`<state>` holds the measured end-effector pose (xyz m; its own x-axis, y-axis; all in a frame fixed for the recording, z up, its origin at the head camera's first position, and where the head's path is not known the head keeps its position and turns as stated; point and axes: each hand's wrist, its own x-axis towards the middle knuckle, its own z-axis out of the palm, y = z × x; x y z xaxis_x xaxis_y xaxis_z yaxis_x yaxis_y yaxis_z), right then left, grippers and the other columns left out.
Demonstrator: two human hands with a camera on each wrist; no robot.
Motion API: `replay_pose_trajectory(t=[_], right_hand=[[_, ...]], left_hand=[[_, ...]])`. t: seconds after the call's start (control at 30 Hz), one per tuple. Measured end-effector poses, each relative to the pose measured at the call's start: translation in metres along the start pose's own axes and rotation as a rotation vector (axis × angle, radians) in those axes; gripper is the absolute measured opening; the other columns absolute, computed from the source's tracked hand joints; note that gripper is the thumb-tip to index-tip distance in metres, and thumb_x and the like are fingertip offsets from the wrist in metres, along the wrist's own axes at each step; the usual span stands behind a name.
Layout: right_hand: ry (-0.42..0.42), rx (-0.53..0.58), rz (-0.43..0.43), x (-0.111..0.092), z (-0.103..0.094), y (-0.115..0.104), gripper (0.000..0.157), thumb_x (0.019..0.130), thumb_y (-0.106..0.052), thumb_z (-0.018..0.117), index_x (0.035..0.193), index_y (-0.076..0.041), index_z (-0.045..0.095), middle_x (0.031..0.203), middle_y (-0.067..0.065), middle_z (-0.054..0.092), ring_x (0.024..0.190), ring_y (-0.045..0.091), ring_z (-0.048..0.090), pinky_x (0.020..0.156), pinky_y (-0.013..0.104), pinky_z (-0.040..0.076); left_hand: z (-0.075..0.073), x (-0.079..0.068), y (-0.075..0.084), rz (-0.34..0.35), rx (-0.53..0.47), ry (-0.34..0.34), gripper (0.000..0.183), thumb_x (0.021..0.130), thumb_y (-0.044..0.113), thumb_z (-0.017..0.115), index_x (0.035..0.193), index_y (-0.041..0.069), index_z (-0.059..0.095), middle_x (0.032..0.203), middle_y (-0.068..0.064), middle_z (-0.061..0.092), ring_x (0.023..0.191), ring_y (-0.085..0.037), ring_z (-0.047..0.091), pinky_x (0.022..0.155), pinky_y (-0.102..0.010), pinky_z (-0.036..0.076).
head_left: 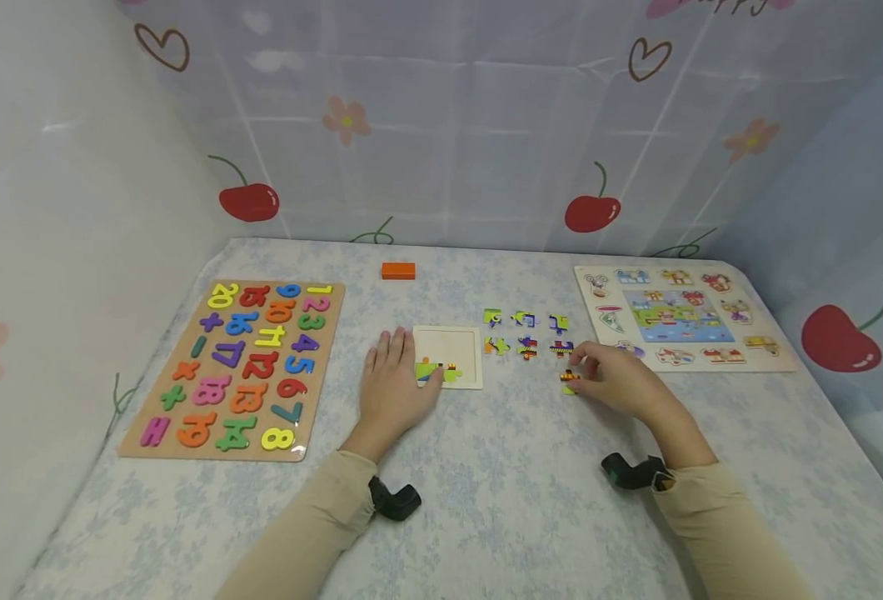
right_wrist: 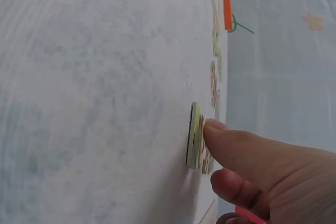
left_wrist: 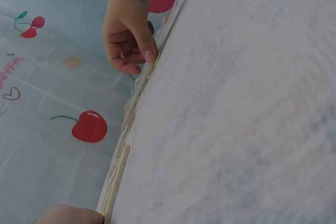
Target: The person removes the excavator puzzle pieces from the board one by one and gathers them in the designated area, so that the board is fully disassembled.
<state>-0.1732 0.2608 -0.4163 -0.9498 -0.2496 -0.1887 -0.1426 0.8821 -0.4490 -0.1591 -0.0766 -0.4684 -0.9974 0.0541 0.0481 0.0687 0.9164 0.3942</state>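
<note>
My left hand (head_left: 395, 385) lies flat with fingers extended along the left side of a small wooden puzzle tray (head_left: 474, 386). Its thumb reaches over the joined puzzle pieces (head_left: 451, 372) at the bottom of the tray. At the right, my right hand (head_left: 616, 377) has its thumb at the edge of a green, yellow and red puzzle piece (head_left: 569, 380), with the index finger apart from the thumb. In the right wrist view, the thumb (right_wrist: 231, 135) is beside the puzzle piece (right_wrist: 194, 136), which is seen edge-on; the index fingertip is hidden there.
Several loose puzzle pieces (head_left: 527, 347) lie in rows right of the tray. A wooden number board (head_left: 209, 367) is at the left. An orange block (head_left: 398, 271) lies near the back edge. The picture board (head_left: 771, 354) is beyond my right hand.
</note>
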Motion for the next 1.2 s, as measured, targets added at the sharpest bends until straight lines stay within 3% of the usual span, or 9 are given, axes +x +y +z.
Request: replay_pose_trajectory(t=[0.23, 0.4, 0.53, 0.83, 1.2], right_hand=[[0.021, 0.096, -0.084, 0.007, 0.006, -0.019, 0.019, 0.092, -0.023, 0.071, 0.106, -0.014, 0.063, 0.081, 0.002, 0.057, 0.069, 0.016, 0.049, 0.062, 0.029, 0.041], [0.017, 0.112, -0.130, 0.016, 0.011, -0.039, 0.018, 0.092, -0.023, 0.071, 0.107, -0.014, 0.064, 0.085, 0.002, 0.057, 0.073, 0.016, 0.050, 0.064, 0.030, 0.042], [0.006, 0.104, -0.168, 0.024, 0.019, -0.057, 0.021, 0.092, -0.024, 0.071, 0.110, -0.014, 0.066, 0.086, 0.001, 0.059, 0.076, 0.016, 0.051, 0.068, 0.031, 0.043], [-0.009, 0.061, -0.263, 0.043, 0.046, -0.095, 0.035, 0.092, -0.026, 0.071, 0.124, -0.013, 0.066, 0.087, -0.002, 0.059, 0.078, 0.014, 0.049, 0.072, 0.030, 0.042], [0.007, -0.026, -0.310, 0.056, 0.067, -0.127, 0.025, 0.091, -0.032, 0.072, 0.113, -0.019, 0.073, 0.092, -0.004, 0.062, 0.086, 0.015, 0.051, 0.076, 0.031, 0.043]], left_hand=[[-0.001, 0.000, 0.000, 0.001, 0.001, -0.011, 0.084, 0.096, 0.059, 0.043, 0.158, 0.006, 0.021, 0.167, -0.010, 0.018, 0.156, -0.030, 0.008, 0.126, -0.049, 0.008], [-0.003, 0.001, -0.001, 0.000, -0.011, -0.036, 0.072, 0.102, 0.049, 0.035, 0.158, 0.006, 0.021, 0.167, -0.009, 0.017, 0.156, -0.029, 0.006, 0.126, -0.049, 0.006], [-0.004, 0.001, -0.003, 0.004, -0.011, -0.059, 0.064, 0.105, 0.040, 0.030, 0.159, 0.007, 0.020, 0.167, -0.007, 0.015, 0.156, -0.028, 0.005, 0.127, -0.047, 0.005], [-0.006, -0.001, -0.006, 0.013, -0.010, -0.065, 0.060, 0.104, 0.032, 0.031, 0.158, 0.007, 0.022, 0.167, -0.007, 0.016, 0.156, -0.028, 0.007, 0.127, -0.047, 0.007], [-0.004, 0.000, -0.006, 0.011, 0.027, -0.061, 0.061, 0.103, 0.034, 0.033, 0.158, 0.009, 0.023, 0.167, -0.005, 0.016, 0.156, -0.026, 0.007, 0.127, -0.047, 0.007]])
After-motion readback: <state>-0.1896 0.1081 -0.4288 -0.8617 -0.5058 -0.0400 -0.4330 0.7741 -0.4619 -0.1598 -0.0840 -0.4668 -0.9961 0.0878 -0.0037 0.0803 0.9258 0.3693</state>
